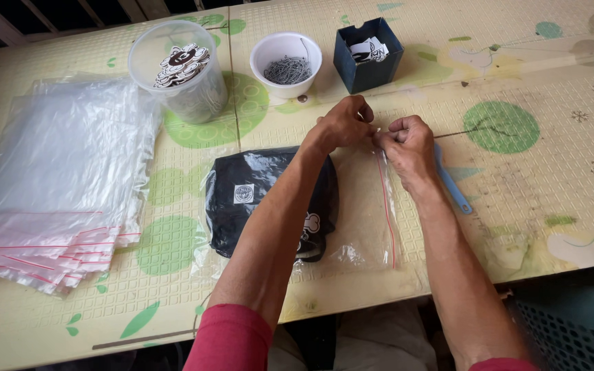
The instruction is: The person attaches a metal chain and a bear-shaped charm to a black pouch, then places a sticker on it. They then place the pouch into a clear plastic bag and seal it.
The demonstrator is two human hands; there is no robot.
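Near the tabletop's front edge a folded black garment is already lying inside a clear zip bag. Both hands, left hand and right hand, are pinching the bag's red-lined mouth at its far end; it looks not fully sealed. A stack of empty bags is waiting by the left edge.

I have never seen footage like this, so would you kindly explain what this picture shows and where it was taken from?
There is one picture, from a camera worn on a person's head, looking down at their own bare hands; there is no machine. The left hand and right hand meet, pinching the top edge of a clear zip bag that holds a folded black garment. On the patterned table lie a stack of empty zip bags, a clear tub of stickers, a white bowl of small metal pieces, a dark blue box and a blue tool.
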